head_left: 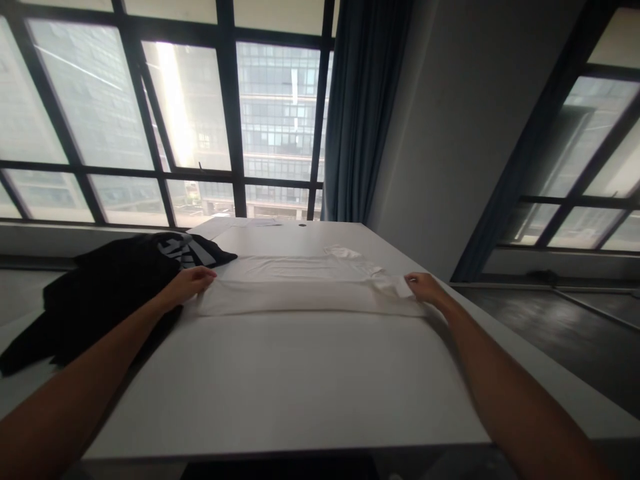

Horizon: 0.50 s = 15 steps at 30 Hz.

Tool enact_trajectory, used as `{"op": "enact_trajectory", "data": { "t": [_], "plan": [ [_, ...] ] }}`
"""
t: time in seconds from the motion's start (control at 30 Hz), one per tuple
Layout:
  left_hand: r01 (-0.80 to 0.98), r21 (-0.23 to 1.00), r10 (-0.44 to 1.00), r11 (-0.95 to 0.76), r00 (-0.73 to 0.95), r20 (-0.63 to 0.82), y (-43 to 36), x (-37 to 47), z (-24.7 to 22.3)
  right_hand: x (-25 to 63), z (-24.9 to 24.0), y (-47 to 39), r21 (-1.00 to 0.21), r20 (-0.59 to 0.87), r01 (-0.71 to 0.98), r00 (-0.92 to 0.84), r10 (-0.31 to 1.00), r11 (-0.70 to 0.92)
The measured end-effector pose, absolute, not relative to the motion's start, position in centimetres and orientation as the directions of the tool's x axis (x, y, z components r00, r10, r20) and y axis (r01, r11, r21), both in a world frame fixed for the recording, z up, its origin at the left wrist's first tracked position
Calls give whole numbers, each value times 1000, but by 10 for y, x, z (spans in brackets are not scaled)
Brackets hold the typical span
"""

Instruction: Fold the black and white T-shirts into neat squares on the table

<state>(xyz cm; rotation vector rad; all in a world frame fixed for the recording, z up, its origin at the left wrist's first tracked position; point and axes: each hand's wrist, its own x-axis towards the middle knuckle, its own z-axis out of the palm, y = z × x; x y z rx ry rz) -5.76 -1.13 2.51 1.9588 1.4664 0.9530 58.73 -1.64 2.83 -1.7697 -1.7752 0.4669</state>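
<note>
A white cloth garment [300,297] lies stretched sideways across the white table [280,387], its near part folded over in a long band. My left hand [193,283] pinches the left end of that band, with the fingers closed on the fabric. At the opposite end, my right hand [424,288] is closed on the garment's right edge. Wrinkled, bunched fabric shows near the right side, behind the band. Both forearms reach in from the lower corners.
A black garment [115,287] with a grey print is heaped on the left, beside my left forearm. Thin papers [263,222] and a small dark round spot [303,225] are at the table's far end. Beyond stand windows, a blue curtain [357,113] and a grey pillar [440,133].
</note>
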Motion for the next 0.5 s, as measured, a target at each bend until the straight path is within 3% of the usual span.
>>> {"op": "enact_trajectory", "data": {
  "t": [0.07, 0.13, 0.37, 0.5],
  "plan": [
    [582, 782, 960, -223, -8, 279, -1, -55, 14, 584, 15, -1, -551, 219, 831, 229, 948, -73],
    [571, 803, 964, -171, -70, 255, 4, -54, 5, 585, 5, 8, -516, 201, 847, 266, 943, -129],
    [689, 712, 989, -135, 55, 134, -1, -64, -5, 600, -6, 4, -554, 111, 832, 55, 992, 16],
    [740, 642, 977, -201, 101, 189, 0, -61, -8, 601, -1, 0, -591, 117, 804, -1, 993, 71]
  ]
}}
